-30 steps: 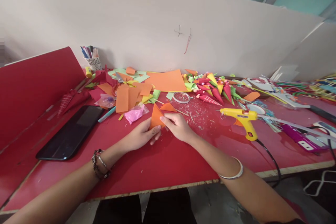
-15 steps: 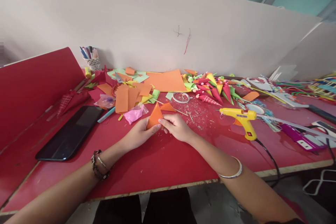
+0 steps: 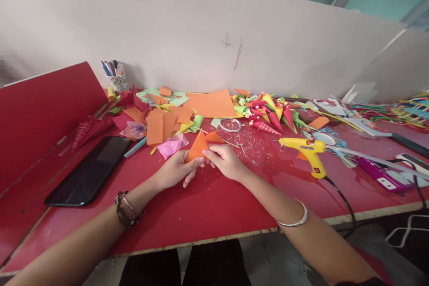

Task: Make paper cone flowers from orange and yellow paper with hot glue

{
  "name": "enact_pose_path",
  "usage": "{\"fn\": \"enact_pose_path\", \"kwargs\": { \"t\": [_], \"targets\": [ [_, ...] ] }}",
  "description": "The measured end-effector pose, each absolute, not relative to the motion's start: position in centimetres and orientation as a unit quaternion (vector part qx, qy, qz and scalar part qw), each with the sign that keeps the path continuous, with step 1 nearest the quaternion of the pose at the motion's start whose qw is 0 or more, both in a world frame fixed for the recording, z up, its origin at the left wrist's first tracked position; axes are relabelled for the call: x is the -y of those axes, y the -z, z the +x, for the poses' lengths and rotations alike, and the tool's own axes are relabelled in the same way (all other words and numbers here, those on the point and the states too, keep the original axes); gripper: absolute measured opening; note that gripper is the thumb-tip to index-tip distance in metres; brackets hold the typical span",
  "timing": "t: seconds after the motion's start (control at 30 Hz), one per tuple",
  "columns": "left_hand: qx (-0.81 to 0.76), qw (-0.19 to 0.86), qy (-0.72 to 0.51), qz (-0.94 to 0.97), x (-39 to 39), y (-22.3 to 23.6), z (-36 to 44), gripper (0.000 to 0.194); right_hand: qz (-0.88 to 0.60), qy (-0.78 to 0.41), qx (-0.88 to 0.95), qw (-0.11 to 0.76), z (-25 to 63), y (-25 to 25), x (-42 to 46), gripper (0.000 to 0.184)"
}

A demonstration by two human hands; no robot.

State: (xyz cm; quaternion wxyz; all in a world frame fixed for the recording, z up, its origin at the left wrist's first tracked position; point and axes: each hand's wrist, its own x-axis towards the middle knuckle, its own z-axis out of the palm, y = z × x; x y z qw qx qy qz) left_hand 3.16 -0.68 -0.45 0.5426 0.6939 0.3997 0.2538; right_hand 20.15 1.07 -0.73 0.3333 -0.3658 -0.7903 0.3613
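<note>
Between both hands I hold an orange paper cone, its point up and its wide end toward me. My left hand grips its lower left side, with the thumb across the front and some fingers hanging below. My right hand pinches the lower right edge between thumb and fingers. Just behind the cone lies another orange paper piece, partly covered by it. A pink packet is near my left fingers. Thin sticks lie beyond my right hand.
A yellow glue gun with its cord stands at the right, by a purple extension socket. A black phone lies left. Coloured paper sheets, finished paper cones and a tape ring fill the back.
The fingers of my left hand have loosened and dropped below the cone. The cone has shifted very slightly and stays between both hands.
</note>
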Motion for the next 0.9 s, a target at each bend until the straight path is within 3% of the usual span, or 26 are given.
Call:
{"fn": "enact_pose_path", "kwargs": {
  "t": [0.37, 0.63, 0.77, 0.9],
  "targets": [
    [-0.400, 0.573, -0.253, 0.669, 0.77, 0.61, 2.93, 0.037, -0.386, -0.344, 0.780, 0.353, 20.51, 0.59, -1.36, 0.042],
    [-0.434, 0.411, -0.316, 0.737, 0.37, 0.65, 2.94, 0.031, -0.330, -0.450, 0.786, 0.268, 20.82, 0.78, -1.41, 0.040],
    [-0.429, 0.333, -0.263, 0.797, 0.60, 0.93, 3.04, 0.031, -0.345, -0.427, 0.784, 0.290, 20.58, 0.90, -1.42, 0.036],
    [-0.409, 0.319, -0.222, 0.826, 0.78, 0.86, 3.17, 0.034, -0.366, -0.394, 0.781, 0.316, 20.38, 1.04, -1.50, 0.039]
  ]
}}
